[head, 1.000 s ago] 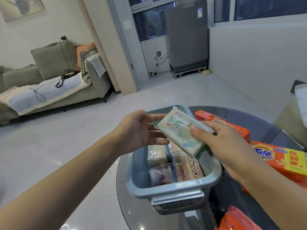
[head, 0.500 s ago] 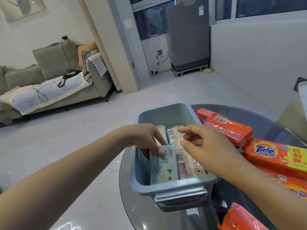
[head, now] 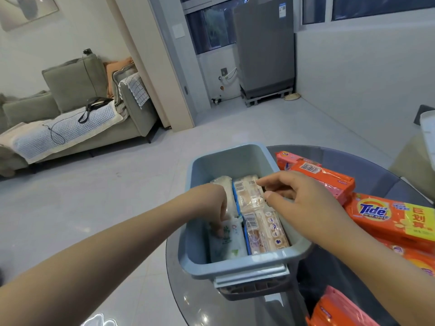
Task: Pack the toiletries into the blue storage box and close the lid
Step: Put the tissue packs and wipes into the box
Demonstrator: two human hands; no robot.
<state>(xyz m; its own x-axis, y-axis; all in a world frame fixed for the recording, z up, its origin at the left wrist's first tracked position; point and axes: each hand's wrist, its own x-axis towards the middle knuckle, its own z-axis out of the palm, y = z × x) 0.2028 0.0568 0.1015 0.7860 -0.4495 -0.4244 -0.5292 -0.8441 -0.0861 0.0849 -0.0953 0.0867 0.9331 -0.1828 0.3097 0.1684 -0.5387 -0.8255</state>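
Note:
The blue storage box (head: 237, 158) stands open on the round glass table (head: 367, 161), with several wrapped packs inside. My left hand (head: 211, 205) reaches down into the box's left side, fingertips pressing on the white and green soap pack (head: 229, 242) that lies flat there. Over the right side hovers my right hand (head: 303, 203), fingers spread, thumb and fingertips close to the pink-printed packs (head: 261, 222) and holding nothing. A lid-like blue-grey piece (head: 251, 281) sits under the box's near edge.
Orange Tide soap packs (head: 390, 220) and pink-orange bars (head: 322, 177) are stacked on the table right of the box. Another orange pack (head: 339, 309) lies at the near right. The table's left edge drops to the tiled floor; a sofa (head: 77, 109) stands far left.
The white and green soap pack went from my right hand to my left and down into the box's left side, where it now lies flat. My right hand has let go and hovers.

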